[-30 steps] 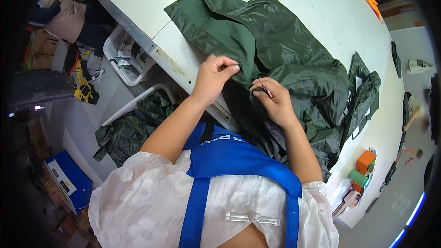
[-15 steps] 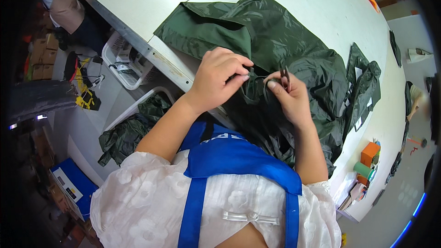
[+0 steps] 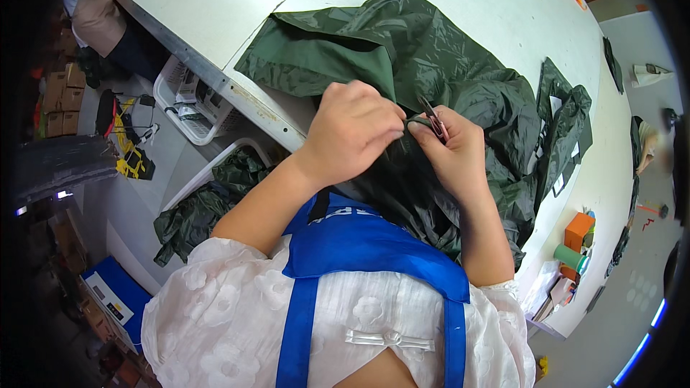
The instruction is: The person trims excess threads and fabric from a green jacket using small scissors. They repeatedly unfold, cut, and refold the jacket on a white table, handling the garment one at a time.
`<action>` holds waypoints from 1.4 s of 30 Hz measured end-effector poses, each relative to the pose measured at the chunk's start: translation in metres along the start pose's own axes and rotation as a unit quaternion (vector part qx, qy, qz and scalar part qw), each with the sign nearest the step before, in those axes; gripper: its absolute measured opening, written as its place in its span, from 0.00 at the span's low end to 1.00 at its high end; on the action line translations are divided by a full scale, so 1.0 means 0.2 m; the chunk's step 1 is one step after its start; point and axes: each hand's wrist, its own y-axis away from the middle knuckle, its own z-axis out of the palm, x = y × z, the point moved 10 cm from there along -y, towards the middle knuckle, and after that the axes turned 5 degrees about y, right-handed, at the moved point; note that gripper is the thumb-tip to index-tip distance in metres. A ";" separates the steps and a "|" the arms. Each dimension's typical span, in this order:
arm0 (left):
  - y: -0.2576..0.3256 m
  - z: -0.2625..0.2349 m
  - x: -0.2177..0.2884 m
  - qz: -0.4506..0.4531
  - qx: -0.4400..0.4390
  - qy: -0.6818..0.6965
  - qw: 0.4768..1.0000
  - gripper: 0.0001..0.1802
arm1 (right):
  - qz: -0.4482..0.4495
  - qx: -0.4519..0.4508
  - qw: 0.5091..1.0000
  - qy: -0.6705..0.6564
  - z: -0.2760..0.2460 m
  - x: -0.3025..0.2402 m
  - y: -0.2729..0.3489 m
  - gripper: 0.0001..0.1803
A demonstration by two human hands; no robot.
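Both hands meet over the crumpled dark green shiny garment point(image 3: 445, 79) on the white bench point(image 3: 237, 0): left hand point(image 3: 352, 133) pinches its fabric, right hand point(image 3: 453, 151) grasps small snips point(image 3: 431, 116) (blades barely visible).

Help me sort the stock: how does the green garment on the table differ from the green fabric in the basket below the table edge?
The green garment lies spread across the white table, while the green fabric in the basket sits crumpled in a heap. The garment is being handled: the left hand pinches it and the right hand holds a small snipping tool to it; the basket fabric is untouched. Both are dark green and glossy.
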 end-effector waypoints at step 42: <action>0.24 -0.96 -0.79 -0.288 0.212 0.327 0.874 0.10 | 0.138 -0.257 0.951 -0.100 -0.21 0.44 0.52 0.22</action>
